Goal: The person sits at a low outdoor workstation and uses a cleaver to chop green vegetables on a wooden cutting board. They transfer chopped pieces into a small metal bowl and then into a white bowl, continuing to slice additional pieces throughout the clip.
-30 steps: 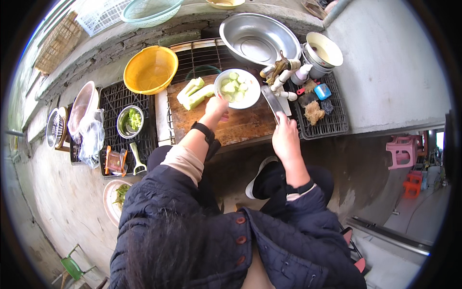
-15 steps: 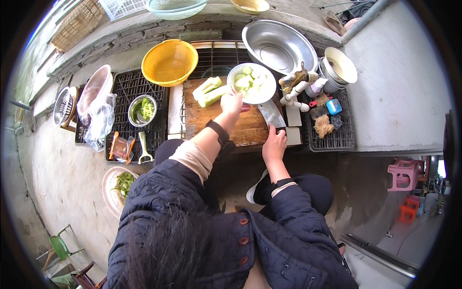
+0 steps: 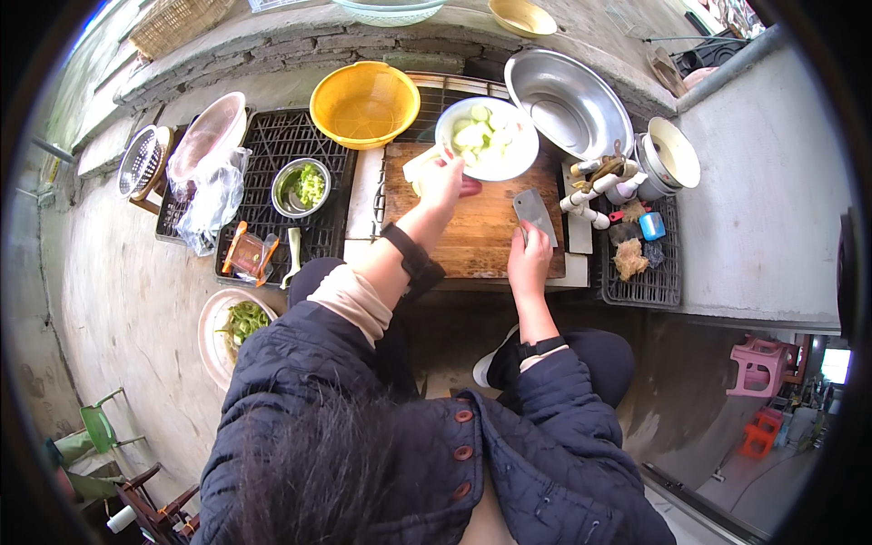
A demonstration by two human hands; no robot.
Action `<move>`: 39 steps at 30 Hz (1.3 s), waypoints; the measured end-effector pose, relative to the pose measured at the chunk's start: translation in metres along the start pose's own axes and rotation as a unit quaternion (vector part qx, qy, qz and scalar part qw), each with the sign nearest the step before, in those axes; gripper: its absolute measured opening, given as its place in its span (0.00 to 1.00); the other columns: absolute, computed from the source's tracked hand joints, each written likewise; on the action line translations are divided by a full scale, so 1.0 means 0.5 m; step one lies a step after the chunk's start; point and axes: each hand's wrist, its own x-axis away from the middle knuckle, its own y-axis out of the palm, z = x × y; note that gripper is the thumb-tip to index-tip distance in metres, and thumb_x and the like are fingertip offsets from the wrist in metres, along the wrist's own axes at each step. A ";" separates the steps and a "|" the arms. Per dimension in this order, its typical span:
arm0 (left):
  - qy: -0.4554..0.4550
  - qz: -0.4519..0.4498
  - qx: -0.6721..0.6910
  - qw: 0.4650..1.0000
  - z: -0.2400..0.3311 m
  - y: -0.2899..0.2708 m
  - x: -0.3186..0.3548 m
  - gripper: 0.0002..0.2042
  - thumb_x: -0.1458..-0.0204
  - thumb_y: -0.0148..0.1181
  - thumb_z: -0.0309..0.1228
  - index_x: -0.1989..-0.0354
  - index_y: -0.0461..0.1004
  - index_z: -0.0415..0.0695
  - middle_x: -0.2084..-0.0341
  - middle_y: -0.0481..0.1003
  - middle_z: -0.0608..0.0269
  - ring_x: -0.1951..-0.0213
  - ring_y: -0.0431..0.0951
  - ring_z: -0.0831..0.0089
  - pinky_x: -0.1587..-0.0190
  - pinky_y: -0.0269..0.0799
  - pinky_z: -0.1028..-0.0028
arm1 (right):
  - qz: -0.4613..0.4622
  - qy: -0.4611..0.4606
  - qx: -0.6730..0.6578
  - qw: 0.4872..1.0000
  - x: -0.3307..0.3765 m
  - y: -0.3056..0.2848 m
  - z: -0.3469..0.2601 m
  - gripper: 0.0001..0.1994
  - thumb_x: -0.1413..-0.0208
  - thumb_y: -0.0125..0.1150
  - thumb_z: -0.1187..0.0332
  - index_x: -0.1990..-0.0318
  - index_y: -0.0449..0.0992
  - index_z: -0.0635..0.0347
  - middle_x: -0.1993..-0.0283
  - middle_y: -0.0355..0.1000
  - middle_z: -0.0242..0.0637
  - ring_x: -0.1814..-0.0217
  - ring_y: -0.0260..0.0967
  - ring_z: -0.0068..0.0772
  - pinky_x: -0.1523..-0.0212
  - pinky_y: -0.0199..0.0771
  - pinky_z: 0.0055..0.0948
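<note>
My left hand (image 3: 441, 186) is closed around a pale green peeled vegetable piece (image 3: 415, 167) above the far left of the wooden cutting board (image 3: 463, 236). The hand hides most of that piece, and whether others lie under it cannot be seen. My right hand (image 3: 530, 259) grips the handle of a cleaver (image 3: 535, 214), its broad grey blade over the right part of the board. Just beyond both hands a white bowl (image 3: 516, 163) holds several pale green vegetable slices (image 3: 481, 136).
Around the board stand a yellow basin (image 3: 368, 113), a large steel basin (image 3: 572, 113) and a white pipe with a tap (image 3: 586, 191). On black crates to the left are a steel bowl (image 3: 289, 202) of chopped greens and a peeler (image 3: 292, 259). A bowl of green peelings (image 3: 213, 341) sits lower left.
My left hand has closed over the vegetable pieces, which now show much less. The cleaver has drawn back from the bowl, its blade turned. The whole view has shifted slightly.
</note>
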 end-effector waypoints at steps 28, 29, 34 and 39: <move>0.048 0.223 -0.501 0.835 0.136 -0.306 -0.243 0.15 0.49 0.75 0.38 0.71 0.84 0.36 0.80 0.83 0.59 0.80 0.83 0.72 0.73 0.79 0.73 | -0.188 0.090 -0.200 0.957 0.005 -0.104 -0.075 0.14 0.35 0.64 0.65 0.45 0.80 0.57 0.48 0.77 0.42 0.44 0.76 0.35 0.46 0.76 0.32; 0.123 0.262 -0.562 0.775 0.136 -0.301 -0.239 0.15 0.51 0.77 0.39 0.73 0.84 0.37 0.83 0.81 0.59 0.81 0.83 0.70 0.69 0.81 0.70 | -0.184 0.089 -0.190 0.960 0.004 -0.108 -0.072 0.14 0.35 0.64 0.65 0.46 0.80 0.57 0.48 0.77 0.43 0.44 0.76 0.36 0.45 0.76 0.32; 0.120 0.235 -0.683 0.681 0.150 -0.270 -0.223 0.19 0.50 0.75 0.44 0.58 0.83 0.42 0.59 0.84 0.48 0.53 0.85 0.53 0.51 0.81 0.60 | -0.171 0.103 -0.175 0.964 0.000 -0.129 -0.058 0.14 0.36 0.64 0.65 0.45 0.80 0.59 0.49 0.77 0.44 0.44 0.76 0.36 0.47 0.78 0.33; 0.116 0.231 -0.746 0.614 0.146 -0.251 -0.227 0.11 0.42 0.64 0.38 0.58 0.83 0.46 0.61 0.85 0.55 0.56 0.86 0.57 0.55 0.83 0.61 | -0.181 0.120 -0.185 0.958 0.004 -0.137 -0.054 0.16 0.34 0.63 0.65 0.44 0.79 0.60 0.48 0.77 0.40 0.46 0.75 0.32 0.44 0.75 0.31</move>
